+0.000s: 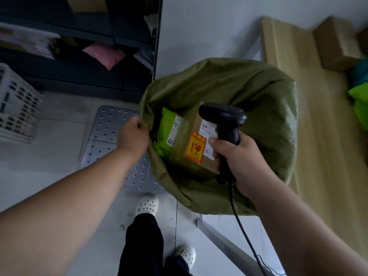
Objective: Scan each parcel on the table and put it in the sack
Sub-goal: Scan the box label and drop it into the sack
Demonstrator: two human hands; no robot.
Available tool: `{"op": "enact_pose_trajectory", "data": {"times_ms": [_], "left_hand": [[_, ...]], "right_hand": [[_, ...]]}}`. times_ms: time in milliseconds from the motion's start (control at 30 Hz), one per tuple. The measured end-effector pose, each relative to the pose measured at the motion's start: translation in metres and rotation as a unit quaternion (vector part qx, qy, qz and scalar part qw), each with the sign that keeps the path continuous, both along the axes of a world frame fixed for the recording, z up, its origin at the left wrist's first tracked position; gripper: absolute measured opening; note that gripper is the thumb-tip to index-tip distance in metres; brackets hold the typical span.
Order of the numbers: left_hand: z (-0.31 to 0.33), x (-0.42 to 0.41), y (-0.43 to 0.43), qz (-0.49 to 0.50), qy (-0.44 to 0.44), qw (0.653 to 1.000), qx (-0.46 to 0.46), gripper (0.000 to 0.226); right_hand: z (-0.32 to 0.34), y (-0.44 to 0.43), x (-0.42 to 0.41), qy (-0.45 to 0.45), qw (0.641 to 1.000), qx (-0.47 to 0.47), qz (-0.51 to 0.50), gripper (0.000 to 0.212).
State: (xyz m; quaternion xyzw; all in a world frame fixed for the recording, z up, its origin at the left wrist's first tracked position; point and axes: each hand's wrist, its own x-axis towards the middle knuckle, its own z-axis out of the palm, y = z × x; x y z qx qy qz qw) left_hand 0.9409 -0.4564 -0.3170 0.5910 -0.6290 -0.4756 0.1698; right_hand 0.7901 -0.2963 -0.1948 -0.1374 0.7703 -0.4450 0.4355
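An olive-green sack (249, 92) stands open on the floor beside the wooden table (310, 120). My left hand (133, 136) grips the sack's left rim and holds the mouth open. Inside lie a bright green mailer (167, 132) and a brown cardboard box (196, 144) with a red-and-yellow fragile sticker and a white label. My right hand (237, 158) grips a black barcode scanner (225, 122) over the sack's mouth, its cable trailing down past my arm. On the table at the far right sit a cardboard parcel (336, 46) and green mailers (359, 102).
Dark shelving (79, 56) with a pink packet stands at the back left. A white plastic crate (16, 104) sits at the left edge. A perforated metal plate (111, 132) lies on the floor under the sack. My legs and white clogs (147, 205) are below.
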Motion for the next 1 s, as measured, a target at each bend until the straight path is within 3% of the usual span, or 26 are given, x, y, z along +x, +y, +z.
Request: {"op": "enact_pose_trajectory", "data": {"times_ms": [133,467,667,833,933,1000], "left_hand": [[0.062,0.006,0.002,-0.008,0.076,0.997,-0.014,0.020],[0.176,0.009,0.019,-0.036,0.099,0.990,-0.095,0.020],[0.155,0.029,0.025,-0.044,-0.084,0.995,-0.035,0.020],[0.133,0.044,0.028,-0.026,-0.149,0.988,0.030,0.017],[0.141,0.039,0.040,-0.018,-0.201,0.977,0.065,0.034],[0.154,0.030,0.055,-0.019,-0.248,0.968,0.033,0.051]], "right_hand": [[0.041,0.010,0.002,-0.004,0.999,-0.045,0.003,0.014],[0.140,0.054,-0.005,0.003,0.997,-0.080,0.000,0.012],[0.142,0.073,-0.009,-0.024,0.998,-0.058,0.010,0.015],[0.125,0.086,-0.010,-0.035,0.998,-0.042,0.009,0.016],[0.121,0.097,-0.011,-0.040,0.998,-0.040,0.001,0.015],[0.124,0.107,-0.012,-0.036,0.999,-0.041,-0.002,0.016]]}}
